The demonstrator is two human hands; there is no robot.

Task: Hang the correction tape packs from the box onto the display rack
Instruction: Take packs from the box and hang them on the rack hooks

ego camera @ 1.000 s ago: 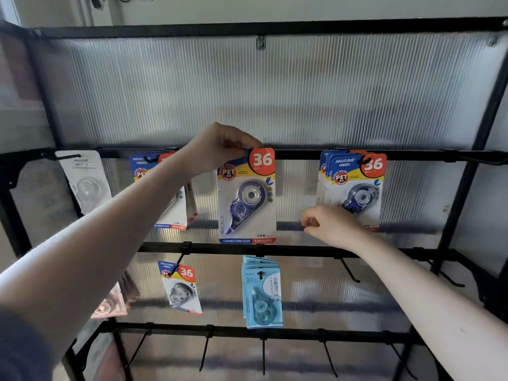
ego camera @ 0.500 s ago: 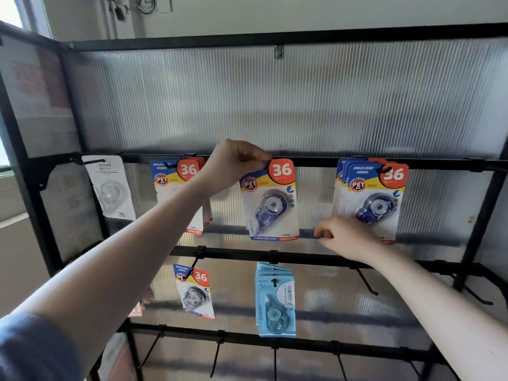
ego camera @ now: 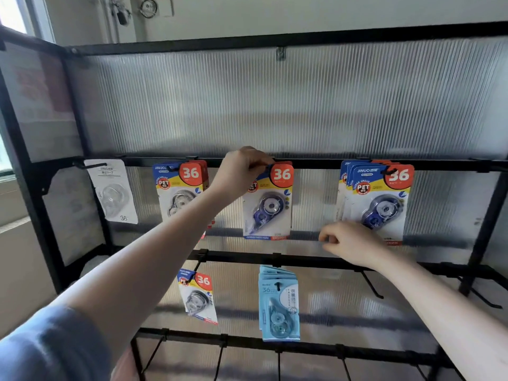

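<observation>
Nearest you, your right hand [ego camera: 350, 243] hangs in front of the middle rail [ego camera: 302, 261], fingers loosely curled and holding nothing; it sits just below the stack of blue packs [ego camera: 376, 202] on the upper right hook.

Further in, your left hand [ego camera: 240, 171] reaches to the upper rail [ego camera: 316, 163] and pinches the top edge of the correction tape pack [ego camera: 268, 204] between thumb and fingertips, right at the hang hole. The pack hangs nearly plumb, its card flat to the ribbed back panel [ego camera: 275, 105]. Whether the hole is fully over the hook cannot be told; your fingers cover it.

Judgement: this is the seating step. Keep the pinch high on the card, not on the blister, and slide the card straight back along the hook until it rests against the rail. Hold the card square so the hole does not tear. Release only once the pack hangs by itself. Your idle right hand could steady the lower edge.

Beyond, a grey-wheeled stack [ego camera: 180, 191] and a clear pack [ego camera: 112, 191] occupy the hooks to the left. The box is not in view.
</observation>
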